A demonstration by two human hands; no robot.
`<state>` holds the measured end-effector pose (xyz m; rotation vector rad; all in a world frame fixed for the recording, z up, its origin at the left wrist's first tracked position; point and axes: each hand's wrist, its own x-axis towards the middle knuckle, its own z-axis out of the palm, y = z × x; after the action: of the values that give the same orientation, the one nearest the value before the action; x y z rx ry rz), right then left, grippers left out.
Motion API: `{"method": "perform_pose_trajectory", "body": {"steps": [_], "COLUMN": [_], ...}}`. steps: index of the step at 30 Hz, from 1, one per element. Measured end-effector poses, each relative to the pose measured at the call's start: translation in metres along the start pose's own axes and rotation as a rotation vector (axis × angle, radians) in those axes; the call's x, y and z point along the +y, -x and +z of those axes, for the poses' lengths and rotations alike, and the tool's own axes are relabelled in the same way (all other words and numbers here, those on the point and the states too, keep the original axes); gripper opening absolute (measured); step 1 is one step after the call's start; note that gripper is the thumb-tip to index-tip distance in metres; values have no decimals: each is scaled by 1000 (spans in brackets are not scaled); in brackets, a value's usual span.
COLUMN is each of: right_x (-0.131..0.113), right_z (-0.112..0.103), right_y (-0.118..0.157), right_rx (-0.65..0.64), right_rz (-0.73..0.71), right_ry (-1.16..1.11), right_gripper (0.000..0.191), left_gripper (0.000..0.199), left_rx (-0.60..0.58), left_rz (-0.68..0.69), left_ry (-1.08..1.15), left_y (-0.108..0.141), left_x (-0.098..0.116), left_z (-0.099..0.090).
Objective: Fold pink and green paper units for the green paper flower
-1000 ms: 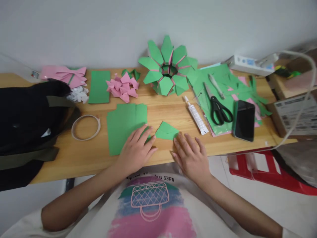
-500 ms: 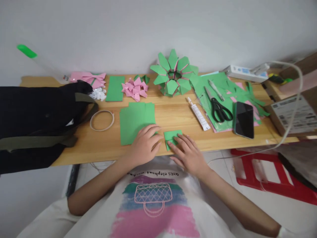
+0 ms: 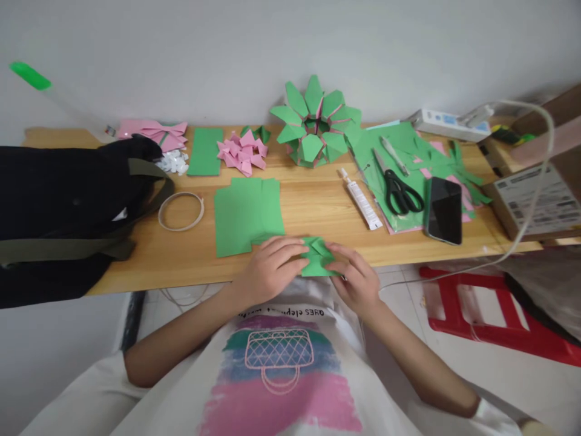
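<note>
A small folded piece of green paper (image 3: 315, 260) is at the table's front edge, with a flap raised on its upper side. My left hand (image 3: 275, 266) pinches its left side. At the right side, the fingers of my right hand (image 3: 356, 275) are closed on the same paper. Flat green sheets (image 3: 245, 212) lie overlapping just beyond my left hand. Farther back stands a green and pink folded-paper ring (image 3: 318, 124) with petal-like points. Beside it is a heap of pink folded pieces (image 3: 242, 152).
A roll of tape (image 3: 181, 212) and a black bag (image 3: 68, 218) lie left. Toward the right are a glue tube (image 3: 362, 200), black-handled scissors (image 3: 402, 192), a craft knife (image 3: 394, 156), a phone (image 3: 443, 209) and a power strip (image 3: 449, 125). A white cable (image 3: 540, 188) hangs over the right edge.
The small green paper, flat on the table before, is now lifted at the front edge between both hands. My left hand has left the green sheets and grips it. The view has shifted slightly.
</note>
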<state>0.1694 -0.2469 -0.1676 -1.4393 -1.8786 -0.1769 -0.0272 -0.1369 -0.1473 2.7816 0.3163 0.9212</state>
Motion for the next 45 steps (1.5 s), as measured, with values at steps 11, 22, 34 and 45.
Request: {"method": "perform_pose_trajectory", "body": {"steps": [11, 22, 34, 45], "right_x": [-9, 13, 47, 47], "right_z": [-5, -15, -22, -11], "right_y": [-8, -12, -42, -53], "right_rx": [-154, -277, -432, -502], "right_rz": [9, -45, 89, 315], "right_ry": [276, 187, -287, -307], "right_gripper": [18, 20, 12, 14], "left_gripper": [21, 57, 68, 74], "left_rx": [-48, -533, -683, -696], "left_rz": [41, 156, 288, 303], "left_ry": [-164, 25, 82, 89], "left_y": [-15, -13, -14, -13], "left_x": [19, -36, -54, -56], "left_z": [17, -4, -8, -8]}}
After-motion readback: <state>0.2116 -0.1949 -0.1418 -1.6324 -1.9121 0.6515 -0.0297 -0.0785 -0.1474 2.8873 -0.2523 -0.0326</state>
